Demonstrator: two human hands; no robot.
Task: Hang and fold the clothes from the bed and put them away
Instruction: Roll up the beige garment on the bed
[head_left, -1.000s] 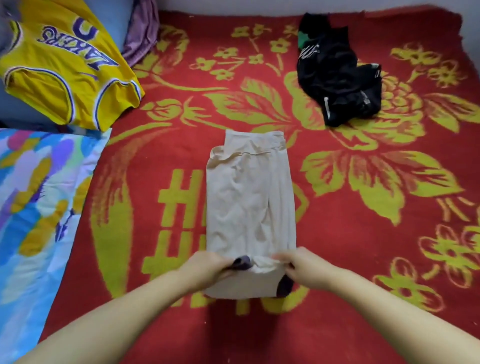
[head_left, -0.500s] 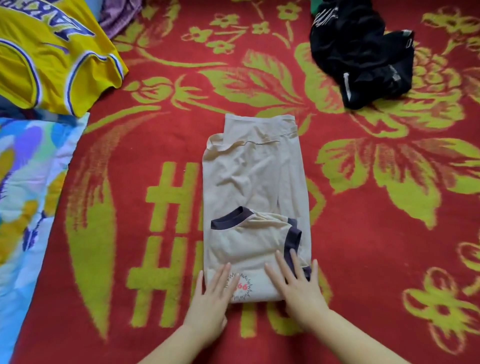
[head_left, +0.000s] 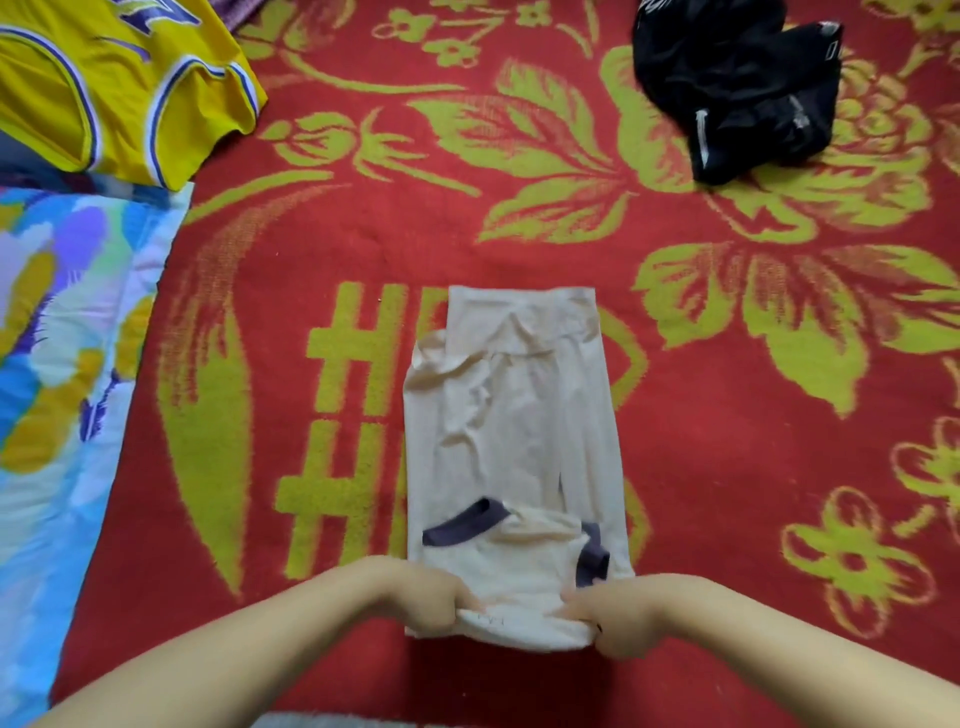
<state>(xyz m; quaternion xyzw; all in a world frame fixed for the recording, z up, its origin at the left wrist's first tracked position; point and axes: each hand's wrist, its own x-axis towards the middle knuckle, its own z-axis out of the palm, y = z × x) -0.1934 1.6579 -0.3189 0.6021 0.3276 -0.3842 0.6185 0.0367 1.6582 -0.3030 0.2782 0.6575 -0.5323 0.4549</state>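
Across the bed, the red flowered blanket (head_left: 701, 467) fills the view, a yellow jersey (head_left: 119, 98) at the far left corner and a crumpled black garment (head_left: 737, 88) at the far right, both waiting. Dead centre lies the beige T-shirt (head_left: 514, 415), folded into a long narrow strip, its dark-trimmed collar end already turned over at the near edge. It looks light, soft and floppy, so it likely wants holding at both corners of that near fold to keep the layers together. And there they are: left hand (head_left: 431, 597) and right hand (head_left: 608, 613), each grip pinching the near fold at its corner, knuckles up, forearms angled in from below.
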